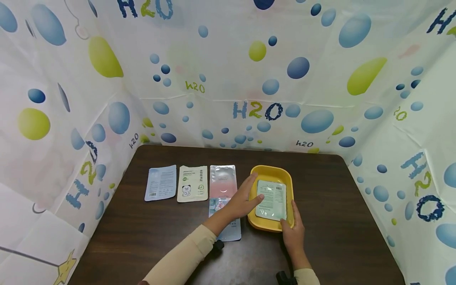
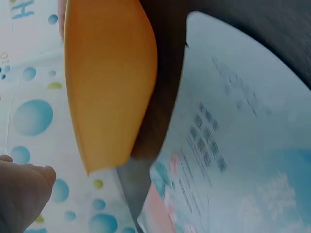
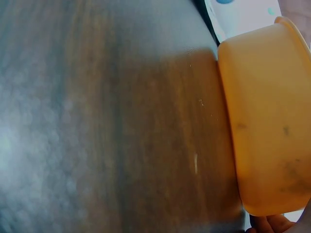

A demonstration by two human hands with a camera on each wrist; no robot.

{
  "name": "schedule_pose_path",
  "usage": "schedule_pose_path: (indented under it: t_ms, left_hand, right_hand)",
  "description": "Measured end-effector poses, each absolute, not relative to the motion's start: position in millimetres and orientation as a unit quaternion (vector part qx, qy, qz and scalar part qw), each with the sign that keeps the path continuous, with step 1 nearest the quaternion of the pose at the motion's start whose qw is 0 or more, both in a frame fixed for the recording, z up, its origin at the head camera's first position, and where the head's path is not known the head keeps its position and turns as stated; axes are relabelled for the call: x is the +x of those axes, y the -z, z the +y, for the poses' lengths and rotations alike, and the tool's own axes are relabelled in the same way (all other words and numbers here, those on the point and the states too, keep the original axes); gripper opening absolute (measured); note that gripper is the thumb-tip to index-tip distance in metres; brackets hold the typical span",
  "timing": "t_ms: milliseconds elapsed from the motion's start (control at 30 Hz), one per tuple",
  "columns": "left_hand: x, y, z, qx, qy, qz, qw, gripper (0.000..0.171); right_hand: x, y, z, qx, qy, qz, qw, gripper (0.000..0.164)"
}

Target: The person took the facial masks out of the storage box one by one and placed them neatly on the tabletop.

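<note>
Left grip point(image 1: 243, 201) is spread open at the yellow tray's point(image 1: 271, 169) 9 o'clock, holding nothing; right grip point(image 1: 294, 232) pinches its wall around 4-5 o'clock. Mint pouch point(image 1: 271, 202) sits inside, print's too tiny to read. Desk's point(image 1: 338, 221) got three more pouches point(image 1: 192, 183) toward 9; backdrop point(image 1: 213, 79) reads "H2O" at 12.

Dark tabletop point(image 1: 335, 206) against bubble-printed sheeting point(image 1: 228, 47) lettered H2O.
Nearest the far left corner lies a pale blue packet point(image 1: 161, 183); beside it, a cream packet point(image 1: 192, 184) with a bear, then a longer pink-and-blue packet point(image 1: 223, 187) reaching toward the near edge.
</note>
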State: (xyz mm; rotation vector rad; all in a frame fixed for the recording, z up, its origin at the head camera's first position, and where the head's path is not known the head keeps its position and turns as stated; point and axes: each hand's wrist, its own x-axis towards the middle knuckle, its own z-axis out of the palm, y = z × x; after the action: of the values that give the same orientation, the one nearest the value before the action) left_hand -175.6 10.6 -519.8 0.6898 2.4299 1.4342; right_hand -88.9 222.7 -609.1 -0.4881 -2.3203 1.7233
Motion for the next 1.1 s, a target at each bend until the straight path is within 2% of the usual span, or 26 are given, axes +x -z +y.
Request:
schedule_pose_path:
  t_ms: [300, 600, 1100]
  left_hand:
    - [-177, 527, 41, 0.246, -0.506, 0.817, 0.127, 0.078]
    - [-179, 541, 65, 0.188, -0.506, 0.828, 0.149, 0.077]
    - [-187, 546, 78, 0.118, -0.491, 0.843, 0.187, 0.067]
  right_hand:
    - [-90, 610, 226, -0.161, -0.586, -0.787, 0.105, 0.080]
    - [-88, 610, 224, -0.170, -0.578, -0.792, 0.100, 0.080]
    - [-89, 611, 224, -0.166, -0.561, -0.802, 0.116, 0.079]
